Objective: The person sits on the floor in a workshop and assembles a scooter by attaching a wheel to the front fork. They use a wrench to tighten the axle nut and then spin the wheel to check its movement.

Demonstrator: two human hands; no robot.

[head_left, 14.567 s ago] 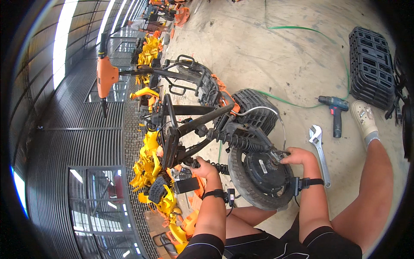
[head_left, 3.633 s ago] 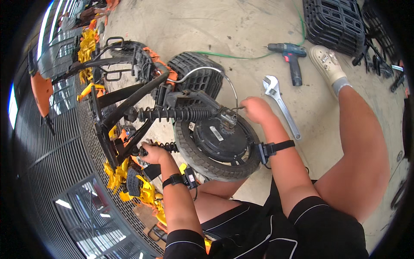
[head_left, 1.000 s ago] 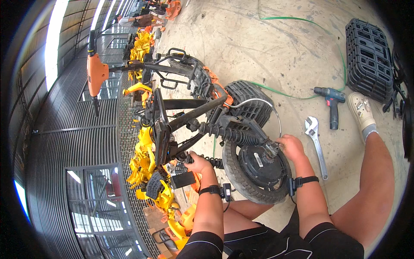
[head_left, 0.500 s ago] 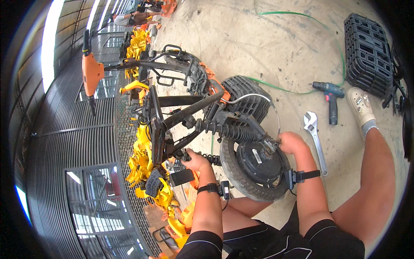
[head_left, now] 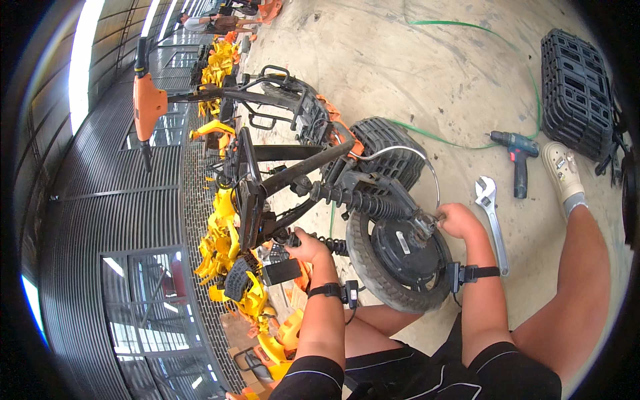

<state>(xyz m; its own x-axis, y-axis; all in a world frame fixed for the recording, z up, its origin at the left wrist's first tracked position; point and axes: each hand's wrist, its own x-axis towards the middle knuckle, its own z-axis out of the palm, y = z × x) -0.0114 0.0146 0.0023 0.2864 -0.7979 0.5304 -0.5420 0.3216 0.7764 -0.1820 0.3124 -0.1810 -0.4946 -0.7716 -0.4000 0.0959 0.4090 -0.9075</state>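
Note:
A partly stripped electric scooter lies before me, its black frame bare and its rear wheel with a black hub motor close to my knees. My left hand is closed round the end of the lower shock absorber, where it meets the frame. Beside the wheel axle, the fingers of my right hand are pinched together. A pale cable runs down to those fingertips; whether they hold it or a small axle part is hidden. The upper shock absorber spans from frame to axle.
An adjustable wrench and a cordless drill lie on the concrete right of my hand. Black plastic crates stand at far right, with green strap near them. Yellow panels are heaped left. Another person stands far back.
The whole view has shifted slightly, so the scene sits a little further right. Both hands keep their places on the scooter.

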